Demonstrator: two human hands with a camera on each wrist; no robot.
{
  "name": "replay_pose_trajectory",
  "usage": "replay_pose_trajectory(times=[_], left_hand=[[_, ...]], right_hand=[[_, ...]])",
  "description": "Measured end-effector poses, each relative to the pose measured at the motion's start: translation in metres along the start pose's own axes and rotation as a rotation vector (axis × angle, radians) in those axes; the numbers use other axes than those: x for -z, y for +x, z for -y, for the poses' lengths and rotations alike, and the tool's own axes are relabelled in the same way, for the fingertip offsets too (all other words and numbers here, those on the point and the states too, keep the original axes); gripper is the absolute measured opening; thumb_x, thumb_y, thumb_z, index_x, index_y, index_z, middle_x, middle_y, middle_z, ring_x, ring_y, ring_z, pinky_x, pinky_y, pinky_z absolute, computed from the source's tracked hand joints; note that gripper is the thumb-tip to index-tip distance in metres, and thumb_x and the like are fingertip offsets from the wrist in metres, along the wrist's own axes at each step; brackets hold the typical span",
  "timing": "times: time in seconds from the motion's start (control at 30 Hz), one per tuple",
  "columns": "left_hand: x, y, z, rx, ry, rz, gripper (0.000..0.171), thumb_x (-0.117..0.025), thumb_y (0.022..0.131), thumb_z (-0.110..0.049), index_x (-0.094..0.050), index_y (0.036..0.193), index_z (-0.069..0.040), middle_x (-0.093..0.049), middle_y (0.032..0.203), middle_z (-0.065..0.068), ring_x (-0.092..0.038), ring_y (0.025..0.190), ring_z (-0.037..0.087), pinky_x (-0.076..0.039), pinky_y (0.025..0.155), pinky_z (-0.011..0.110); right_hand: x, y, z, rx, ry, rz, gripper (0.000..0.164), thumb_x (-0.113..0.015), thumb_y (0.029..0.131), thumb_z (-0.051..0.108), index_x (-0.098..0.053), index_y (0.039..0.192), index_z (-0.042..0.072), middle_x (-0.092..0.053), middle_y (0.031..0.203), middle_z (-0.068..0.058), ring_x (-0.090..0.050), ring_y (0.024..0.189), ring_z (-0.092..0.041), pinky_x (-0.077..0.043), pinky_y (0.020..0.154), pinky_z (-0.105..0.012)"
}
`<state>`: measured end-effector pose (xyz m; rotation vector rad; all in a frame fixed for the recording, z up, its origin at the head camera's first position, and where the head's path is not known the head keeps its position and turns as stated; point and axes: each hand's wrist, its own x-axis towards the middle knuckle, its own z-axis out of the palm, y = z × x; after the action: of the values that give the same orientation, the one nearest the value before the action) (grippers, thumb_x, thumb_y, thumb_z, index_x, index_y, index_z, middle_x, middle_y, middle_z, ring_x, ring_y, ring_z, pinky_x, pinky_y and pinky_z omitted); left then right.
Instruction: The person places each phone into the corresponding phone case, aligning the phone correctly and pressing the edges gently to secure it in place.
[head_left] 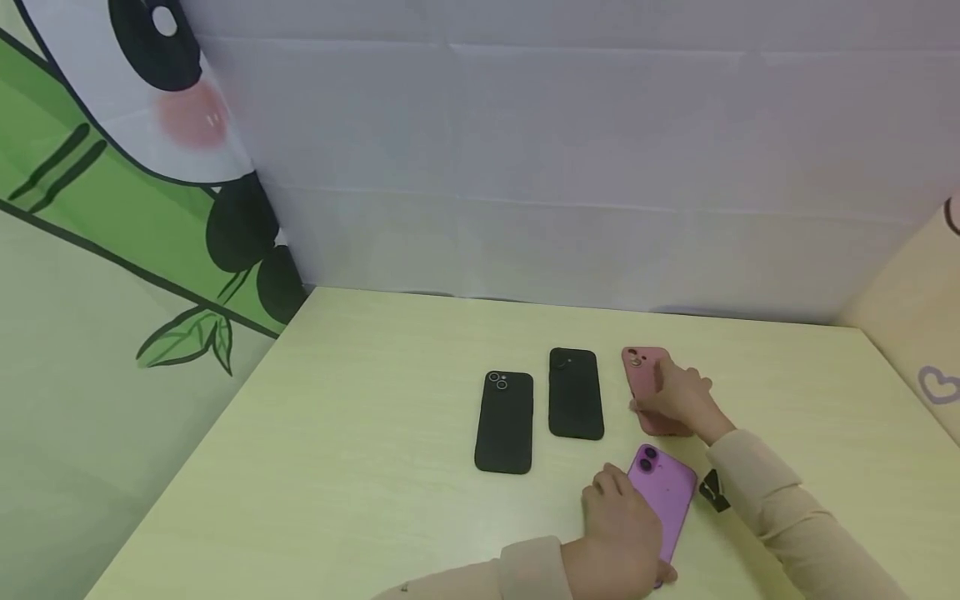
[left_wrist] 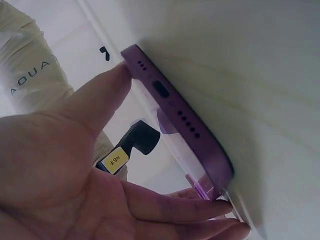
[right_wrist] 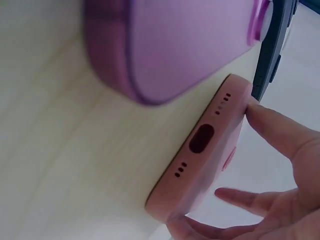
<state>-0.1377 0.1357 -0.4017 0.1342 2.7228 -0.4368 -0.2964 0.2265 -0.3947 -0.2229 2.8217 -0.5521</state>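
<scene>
The pink phone (head_left: 643,385) lies on the tabletop (head_left: 360,433) beneath the right grip (head_left: 678,396), which pinches its side edges, long axis running forward and slightly left; the purple phone (head_left: 669,492) sits forward-right of the left grip (head_left: 618,529), pinched between thumb and fingers.

A creased, greyish backdrop (head_left: 525,133) stands behind the pale-yellow table (head_left: 337,417)

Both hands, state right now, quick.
Left hand: closed, gripping the purple smartphone by its side edges.
Right hand: closed, gripping the pink smartphone by its side edges.
</scene>
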Motion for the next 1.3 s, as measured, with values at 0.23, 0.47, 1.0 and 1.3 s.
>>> replay_pose_trajectory(times=[0.23,0.47,1.0,1.3], left_hand=[[0.003,-0.002,0.004,0.010,-0.004,-0.030,0.089,-0.062,0.051,-0.081,-0.055,0.121,-0.026,-0.045,0.125,0.002,-0.043,0.105,0.017,-0.040,0.081,0.037],[0.006,0.000,0.010,0.008,-0.056,-0.011,0.083,-0.071,0.046,-0.075,-0.057,0.109,-0.024,-0.041,0.109,0.001,-0.040,0.090,0.018,-0.037,0.070,0.034],[0.004,0.000,0.021,0.012,-0.098,-0.007,0.094,-0.077,0.039,-0.072,-0.046,0.106,-0.013,-0.041,0.086,0.002,-0.038,0.074,0.014,-0.038,0.059,0.024],[0.003,-0.003,0.041,-0.010,-0.277,-0.021,0.087,-0.074,0.044,-0.072,-0.048,0.102,-0.012,-0.050,0.086,0.003,-0.047,0.075,0.013,-0.045,0.059,0.025]], right_hand=[[0.000,0.001,0.001,-0.021,-0.003,-0.066,0.074,-0.078,0.065,0.037,-0.045,0.107,-0.013,-0.059,0.095,-0.029,-0.054,0.083,-0.041,-0.027,0.086,-0.060],[0.002,-0.004,0.005,0.004,-0.014,-0.105,0.071,-0.077,0.066,0.034,-0.044,0.106,-0.014,-0.055,0.090,-0.029,-0.048,0.085,-0.043,-0.028,0.077,-0.055],[0.009,-0.007,-0.006,-0.012,0.097,-0.050,0.079,-0.071,0.073,0.025,-0.028,0.122,-0.021,-0.046,0.108,-0.041,-0.050,0.095,-0.047,-0.045,0.077,-0.050],[0.015,-0.008,-0.017,-0.062,0.227,-0.002,0.053,-0.056,0.084,0.013,-0.039,0.117,-0.025,-0.049,0.111,-0.038,-0.053,0.090,-0.035,-0.050,0.071,-0.037]])
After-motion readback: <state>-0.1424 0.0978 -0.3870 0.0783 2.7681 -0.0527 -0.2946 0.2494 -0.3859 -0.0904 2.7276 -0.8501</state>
